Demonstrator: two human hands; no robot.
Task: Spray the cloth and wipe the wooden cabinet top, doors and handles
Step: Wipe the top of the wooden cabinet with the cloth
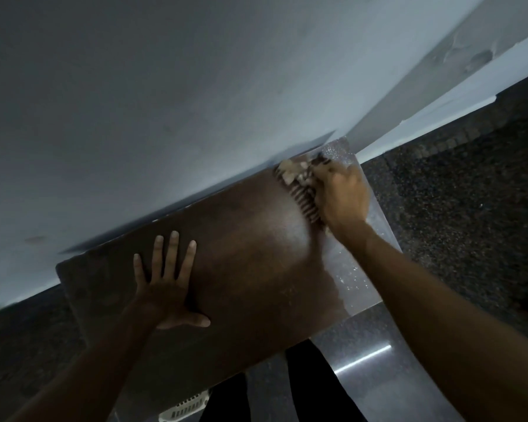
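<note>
At two o'clock on the dark brown wooden cabinet top (pixel 250 254), the right hand (pixel 342 193) grips a striped brown-and-beige cloth (pixel 299 190) in curled fingers; at eight o'clock the left hand (pixel 165 287) lies flat, fingers spread.

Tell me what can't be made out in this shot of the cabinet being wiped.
Head view:
- The cloth is blurred, and the right hand gripping it covers part of it, so its full shape and pattern are unclear.
- The doors and handles are hidden below the cabinet top, which is seen from above.
- The spray bottle is nowhere in frame.
- The white basket is cut off by the bottom edge, so its contents are unseen.
</note>
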